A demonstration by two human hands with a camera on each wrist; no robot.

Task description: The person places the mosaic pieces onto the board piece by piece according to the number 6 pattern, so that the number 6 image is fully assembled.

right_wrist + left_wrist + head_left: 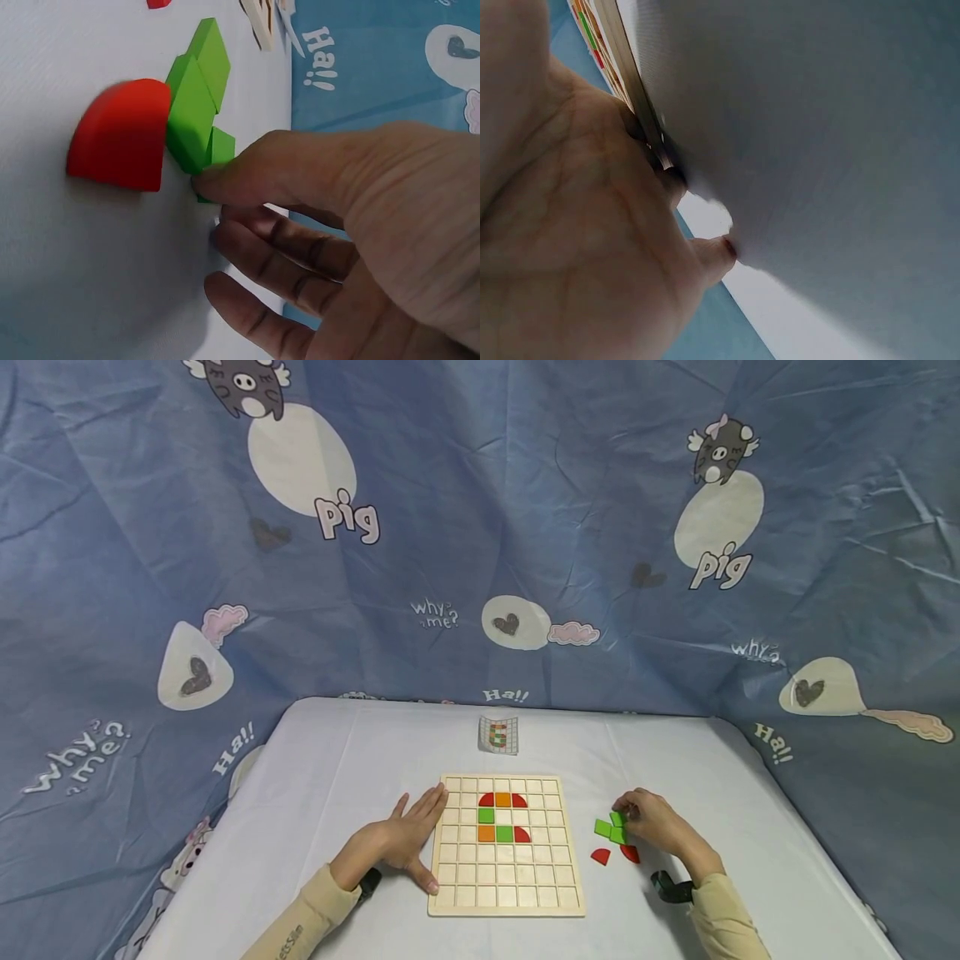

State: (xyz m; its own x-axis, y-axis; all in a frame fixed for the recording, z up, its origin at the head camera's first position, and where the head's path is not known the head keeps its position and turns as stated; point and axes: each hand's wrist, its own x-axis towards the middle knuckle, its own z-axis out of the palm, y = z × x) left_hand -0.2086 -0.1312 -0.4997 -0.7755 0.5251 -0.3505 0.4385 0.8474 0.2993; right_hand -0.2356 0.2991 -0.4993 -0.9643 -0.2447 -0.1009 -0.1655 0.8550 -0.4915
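Observation:
A wooden grid board (465, 897) lies on the white table, with red, orange and green tiles set in several of its squares. My left hand (408, 835) rests along the board's left edge, fingers and thumb spread. In the left wrist view, the palm (592, 225) shows beside the board's side (634, 75). Right of the board, my right hand (652, 821) pinches a green square tile (222, 144) with its thumb in front; part of the tile is hidden. Other green tiles (603, 828) lie against it. A red quarter-round tile (124, 139) lies close by.
Another red quarter-round tile (601, 857) lies between the board and the right hand. Behind the board, a small pattern card (498, 736) with a gridded coloured figure lies on the table (375, 735). Blue printed cloth (465, 527) hangs around the table.

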